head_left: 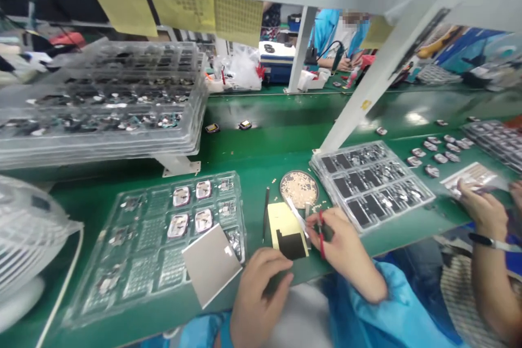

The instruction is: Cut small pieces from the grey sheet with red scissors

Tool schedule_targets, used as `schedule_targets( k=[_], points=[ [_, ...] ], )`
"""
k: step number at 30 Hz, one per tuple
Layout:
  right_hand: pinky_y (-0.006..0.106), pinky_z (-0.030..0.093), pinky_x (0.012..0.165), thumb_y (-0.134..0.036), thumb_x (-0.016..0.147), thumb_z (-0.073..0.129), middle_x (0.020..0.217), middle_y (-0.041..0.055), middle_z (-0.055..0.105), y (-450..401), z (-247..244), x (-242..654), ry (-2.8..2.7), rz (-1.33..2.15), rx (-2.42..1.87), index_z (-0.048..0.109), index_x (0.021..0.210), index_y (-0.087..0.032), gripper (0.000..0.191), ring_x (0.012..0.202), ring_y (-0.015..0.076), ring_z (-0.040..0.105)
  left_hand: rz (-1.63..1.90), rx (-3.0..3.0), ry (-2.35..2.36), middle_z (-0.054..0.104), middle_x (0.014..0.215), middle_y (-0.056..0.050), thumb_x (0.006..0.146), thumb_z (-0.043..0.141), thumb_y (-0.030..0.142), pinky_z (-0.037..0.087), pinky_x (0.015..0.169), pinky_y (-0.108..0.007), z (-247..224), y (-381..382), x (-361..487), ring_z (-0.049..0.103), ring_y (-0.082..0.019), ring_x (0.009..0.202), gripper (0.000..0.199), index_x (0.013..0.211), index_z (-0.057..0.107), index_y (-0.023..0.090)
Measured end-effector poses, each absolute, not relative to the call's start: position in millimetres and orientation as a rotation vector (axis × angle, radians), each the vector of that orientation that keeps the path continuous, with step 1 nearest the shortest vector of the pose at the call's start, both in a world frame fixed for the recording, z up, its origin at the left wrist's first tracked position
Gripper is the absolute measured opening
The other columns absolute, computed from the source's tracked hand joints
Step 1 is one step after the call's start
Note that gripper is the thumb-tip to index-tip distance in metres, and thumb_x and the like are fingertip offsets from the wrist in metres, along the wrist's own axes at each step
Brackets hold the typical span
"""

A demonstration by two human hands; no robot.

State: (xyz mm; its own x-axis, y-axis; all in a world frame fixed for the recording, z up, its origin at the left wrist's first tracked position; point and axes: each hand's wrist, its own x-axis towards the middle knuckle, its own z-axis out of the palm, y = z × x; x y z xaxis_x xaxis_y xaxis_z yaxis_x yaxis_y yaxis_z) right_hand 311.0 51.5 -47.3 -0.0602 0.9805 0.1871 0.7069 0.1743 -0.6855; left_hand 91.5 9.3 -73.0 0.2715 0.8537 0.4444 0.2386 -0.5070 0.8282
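Observation:
My right hand (340, 242) is closed on red-handled scissors (322, 236), held over the right edge of a yellow paper sheet (280, 216). The slim silver parts in front of its fingers look like blades. A black rectangular piece (292, 244) lies on the lower part of the sheet. Just left and below, my left hand (263, 288) is open, thumb and fingers apart and curved, with nothing visible between them. A dark pen-like stick (266, 215) lies left of the sheet. Behind it, a round dish (299, 189) is full of small pale pieces.
A clear tray (155, 196) with white-faced devices stands left, a grey card (212, 263) over its corner. Stacked trays (371, 179) of black parts are right. A white fan (30, 250) is far left. A slanted post (367, 92) rises behind. A co-worker's hand (485, 209) works at right.

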Motion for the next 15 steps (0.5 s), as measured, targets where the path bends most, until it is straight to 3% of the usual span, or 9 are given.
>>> schedule_targets(
  k=[6,15],
  points=[
    [0.037,0.048,0.081,-0.003,0.076,0.064,0.089,0.007,0.062,61.4,-55.9,288.3,-1.826,0.312,-1.661,0.065,0.088,-0.019,0.02,0.091,0.0263,0.056,1.241,1.927,0.998,0.063,0.107,-0.007,0.087,0.062,0.007,0.05,0.089,-0.037,-85.5,10.1,88.8,0.06,-0.021,0.103,0.029,0.112,0.059,0.022],
    [0.034,0.047,0.077,-0.003,0.077,0.065,0.084,0.0049,0.062,65.8,-60.2,290.7,-1.796,0.378,-1.628,0.064,0.083,-0.02,0.018,0.086,0.0238,0.055,1.272,1.855,1.097,0.063,0.106,-0.007,0.089,0.063,0.014,0.052,0.087,-0.037,-76.0,17.9,96.9,0.061,-0.022,0.103,0.021,0.108,0.06,0.023]
  ],
)
